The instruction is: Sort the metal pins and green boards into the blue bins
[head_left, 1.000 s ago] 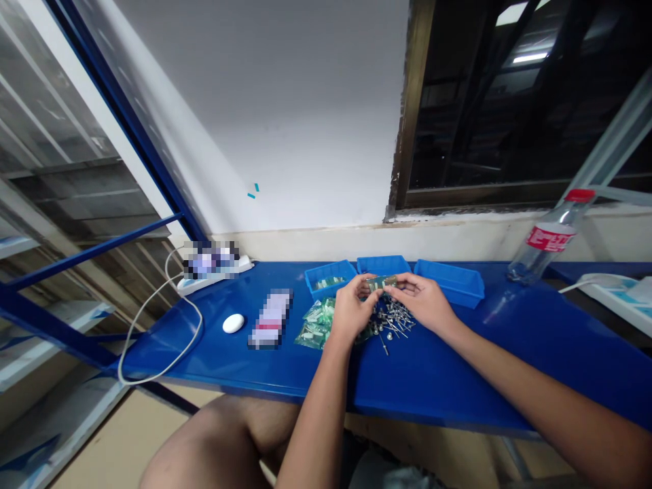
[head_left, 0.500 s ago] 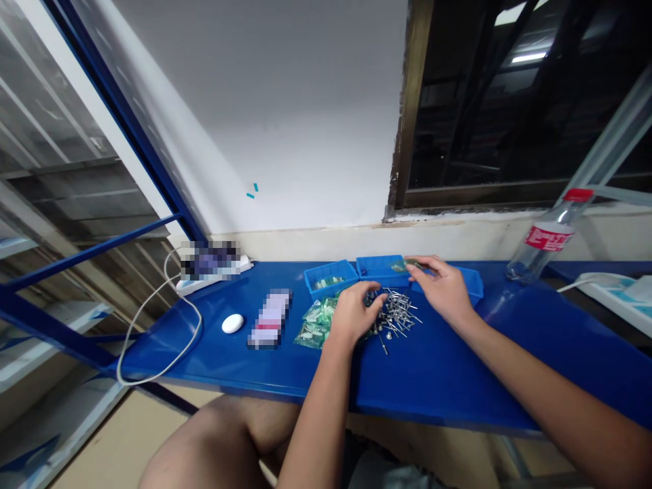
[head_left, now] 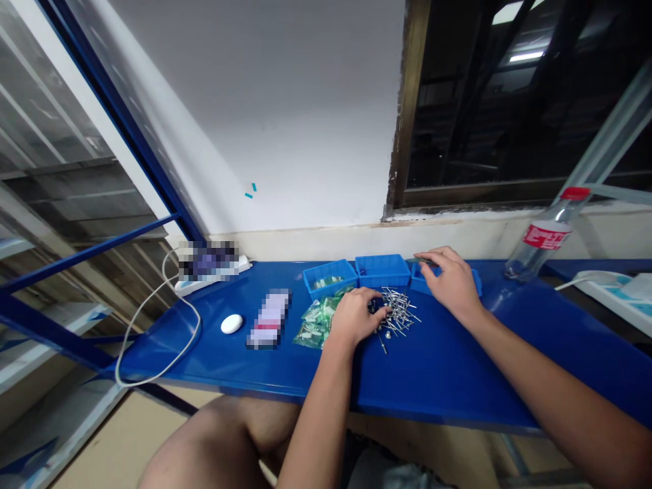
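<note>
My left hand point(head_left: 355, 316) rests at the left side of a loose pile of metal pop rivets point(head_left: 400, 311). Its thumb and fingers are apart, with rivets showing between them. Beside and partly under that hand lies a heap of small green plastic packets point(head_left: 316, 319). My right hand point(head_left: 448, 278) hovers over the right blue bin point(head_left: 477, 282), pinching a small greenish packet point(head_left: 420, 260) at its fingertips; the fingers hide part of it. The middle blue bin point(head_left: 382, 272) stands alongside, and the left blue bin point(head_left: 329, 272) has several small pieces in it.
On the blue table point(head_left: 432, 380) lie a white oval object point(head_left: 231, 324) and a blurred phone-like object point(head_left: 269, 319). A power strip point(head_left: 214, 277) with a white cable is at the back left. A red-capped plastic bottle point(head_left: 545, 238) stands at the right.
My right hand has moved right with the packet, from over the middle bin to the right bin. My left hand has edged right and lower, its thumb closer to the rivets.
</note>
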Available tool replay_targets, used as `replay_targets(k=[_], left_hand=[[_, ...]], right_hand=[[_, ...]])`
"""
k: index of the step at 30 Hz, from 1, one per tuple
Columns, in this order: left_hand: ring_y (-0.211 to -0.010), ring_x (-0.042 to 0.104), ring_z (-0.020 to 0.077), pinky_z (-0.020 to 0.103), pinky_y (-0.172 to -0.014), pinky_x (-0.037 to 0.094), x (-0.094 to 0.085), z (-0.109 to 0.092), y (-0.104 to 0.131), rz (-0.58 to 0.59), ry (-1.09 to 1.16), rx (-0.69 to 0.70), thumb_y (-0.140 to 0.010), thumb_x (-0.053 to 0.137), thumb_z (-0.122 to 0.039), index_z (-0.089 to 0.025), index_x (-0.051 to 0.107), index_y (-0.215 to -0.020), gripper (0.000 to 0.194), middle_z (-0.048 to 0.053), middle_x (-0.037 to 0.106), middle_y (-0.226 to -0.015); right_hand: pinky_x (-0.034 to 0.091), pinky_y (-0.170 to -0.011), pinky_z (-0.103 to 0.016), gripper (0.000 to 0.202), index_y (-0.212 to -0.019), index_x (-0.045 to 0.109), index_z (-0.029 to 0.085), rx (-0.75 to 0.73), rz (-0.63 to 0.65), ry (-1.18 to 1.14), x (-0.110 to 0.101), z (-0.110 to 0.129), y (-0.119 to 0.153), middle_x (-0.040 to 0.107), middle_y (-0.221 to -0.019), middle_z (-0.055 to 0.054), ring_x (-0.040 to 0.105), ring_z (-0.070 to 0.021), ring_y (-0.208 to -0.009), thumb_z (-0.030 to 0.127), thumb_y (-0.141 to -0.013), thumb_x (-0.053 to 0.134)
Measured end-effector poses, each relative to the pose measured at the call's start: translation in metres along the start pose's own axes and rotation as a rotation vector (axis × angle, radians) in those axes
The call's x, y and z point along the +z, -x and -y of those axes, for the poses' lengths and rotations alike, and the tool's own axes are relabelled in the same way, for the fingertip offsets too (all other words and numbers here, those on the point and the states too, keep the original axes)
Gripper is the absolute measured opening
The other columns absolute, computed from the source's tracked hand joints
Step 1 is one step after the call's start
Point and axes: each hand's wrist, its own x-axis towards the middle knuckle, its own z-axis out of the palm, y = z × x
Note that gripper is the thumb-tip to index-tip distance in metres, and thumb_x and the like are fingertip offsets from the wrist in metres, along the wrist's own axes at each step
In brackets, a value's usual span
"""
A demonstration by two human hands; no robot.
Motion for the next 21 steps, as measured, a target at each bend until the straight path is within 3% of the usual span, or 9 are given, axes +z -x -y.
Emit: replay_targets(k=[5,9,15,18,21], left_hand=[[-0.106,0.072,0.0287,0.040,-0.099,0.056,0.000,-0.002,-0.001,0.006,-0.025,-0.011,-0.096,0.069,-0.039,-0.022,0.078,-0.114,0.026,0.010,0.078,-0.112],[-0.105,0.072,0.0280,0.040,-0.099,0.055,0.001,-0.002,-0.002,0.011,-0.034,-0.009,-0.097,0.067,-0.033,-0.021,0.078,-0.112,0.022,0.010,0.078,-0.113],[-0.103,0.072,0.0300,0.040,-0.094,0.057,0.003,0.000,-0.002,-0.012,-0.036,-0.019,-0.095,0.065,-0.025,-0.019,0.078,-0.109,0.019,0.012,0.078,-0.110],[-0.100,0.073,0.0316,0.039,-0.089,0.058,0.003,0.001,-0.001,0.001,-0.038,-0.045,-0.095,0.063,-0.023,-0.019,0.079,-0.103,0.018,0.013,0.079,-0.106],[-0.095,0.074,0.0303,0.038,-0.087,0.058,0.002,0.001,-0.001,0.022,-0.030,-0.050,-0.096,0.060,-0.023,-0.019,0.080,-0.097,0.020,0.012,0.080,-0.100]], right_hand=[[0.054,-0.101,-0.046,0.029,-0.116,0.080,0.026,-0.032,0.072,-0.121,0.014,0.014,-0.003,0.071,-0.110,-0.010,0.068,-0.0294,-0.107,0.028,-0.098,0.058],[0.055,-0.100,-0.046,0.031,-0.119,0.080,0.031,-0.094,0.258,-0.244,0.032,0.043,-0.018,0.072,-0.112,-0.008,0.068,-0.0287,-0.108,0.027,-0.098,0.059],[0.054,-0.101,-0.045,0.032,-0.122,0.080,0.029,-0.258,0.354,-0.301,0.081,0.078,-0.045,0.071,-0.119,-0.010,0.067,-0.0275,-0.112,0.021,-0.100,0.058],[0.053,-0.104,-0.045,0.022,-0.113,0.083,0.027,-0.353,0.513,-0.258,0.107,0.084,-0.051,0.074,-0.117,-0.010,0.066,-0.0289,-0.115,0.026,-0.097,0.067],[0.055,-0.098,-0.042,0.020,-0.095,0.085,0.026,-0.384,0.711,-0.212,0.116,0.084,-0.056,0.079,-0.101,-0.009,0.071,-0.0278,-0.101,0.032,-0.100,0.067]])
